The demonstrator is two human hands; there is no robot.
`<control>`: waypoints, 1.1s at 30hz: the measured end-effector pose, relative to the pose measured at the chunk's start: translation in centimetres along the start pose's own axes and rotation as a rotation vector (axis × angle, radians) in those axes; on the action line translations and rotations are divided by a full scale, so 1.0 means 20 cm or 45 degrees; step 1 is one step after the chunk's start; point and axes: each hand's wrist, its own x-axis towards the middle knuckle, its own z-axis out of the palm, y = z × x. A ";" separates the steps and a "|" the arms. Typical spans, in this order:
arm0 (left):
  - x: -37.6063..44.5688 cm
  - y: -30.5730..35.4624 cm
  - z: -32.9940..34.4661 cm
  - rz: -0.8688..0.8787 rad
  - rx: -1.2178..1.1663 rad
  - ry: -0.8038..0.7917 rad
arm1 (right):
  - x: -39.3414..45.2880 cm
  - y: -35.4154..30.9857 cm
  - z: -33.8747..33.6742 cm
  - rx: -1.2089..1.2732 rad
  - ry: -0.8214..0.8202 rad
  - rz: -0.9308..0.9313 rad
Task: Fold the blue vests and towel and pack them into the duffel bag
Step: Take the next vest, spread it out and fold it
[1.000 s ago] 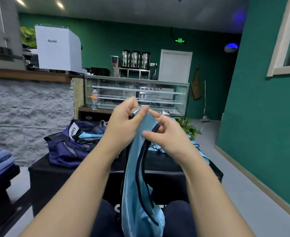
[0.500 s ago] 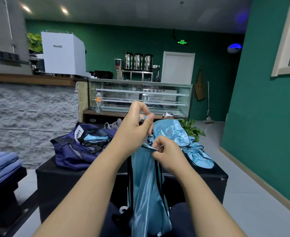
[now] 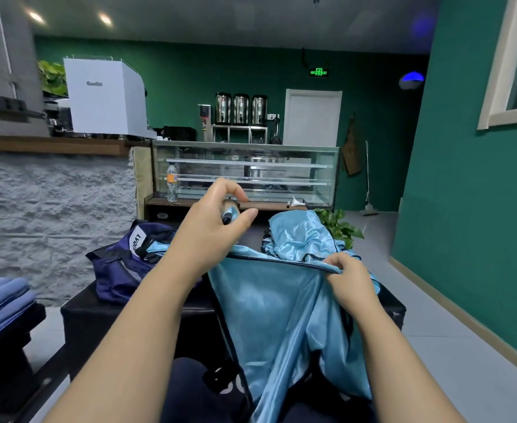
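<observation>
A shiny light-blue vest with dark trim hangs spread between my hands over my lap. My left hand pinches one top corner of it, raised high. My right hand grips the other top edge, lower and to the right. Behind the vest, a heap of more blue vests lies on the black table. The navy duffel bag sits open on the table's left part, with some light-blue cloth inside it.
Folded blue cloth is stacked on a dark stand at the far left. A stone-faced counter and a glass display case stand behind the table. A potted plant is behind the heap. Grey floor runs along the green wall at right.
My hands have drawn apart, the right one moving down and right, so the vest, bunched in a narrow strip before, is now spread wide between them.
</observation>
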 end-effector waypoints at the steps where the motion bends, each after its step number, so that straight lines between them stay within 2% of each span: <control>1: 0.00 -0.01 -0.01 0.004 -0.005 0.009 | 0.00 0.02 -0.02 0.009 0.042 0.045; 4: 0.01 -0.03 -0.02 0.018 -0.001 0.017 | 0.02 0.06 -0.05 0.058 0.162 0.159; 6: 0.01 -0.04 -0.02 0.025 0.020 0.008 | 0.03 0.02 -0.08 0.052 0.168 0.144; 11: 0.00 0.00 0.04 0.037 -0.038 -0.098 | -0.01 -0.21 -0.11 0.089 -0.055 -0.083; 16: -0.02 0.03 0.17 -0.061 0.028 -0.446 | -0.12 -0.42 -0.11 0.308 -0.284 -0.224; 18: -0.02 0.02 0.21 -0.075 0.106 -0.510 | -0.14 -0.45 -0.11 0.362 -0.334 -0.286; 23: -0.02 -0.01 0.17 -0.111 0.192 -0.372 | -0.16 -0.44 -0.12 0.361 -0.391 -0.362; 27: -0.01 -0.01 0.10 -0.169 0.039 -0.160 | -0.16 -0.43 -0.14 0.087 -0.365 -0.328; 30: 0.00 -0.01 0.06 -0.244 -0.029 -0.070 | -0.16 -0.40 -0.14 0.014 -0.378 -0.257; 33: 0.00 -0.03 0.05 -0.308 -0.158 0.052 | -0.13 -0.36 -0.13 -0.043 -0.299 -0.207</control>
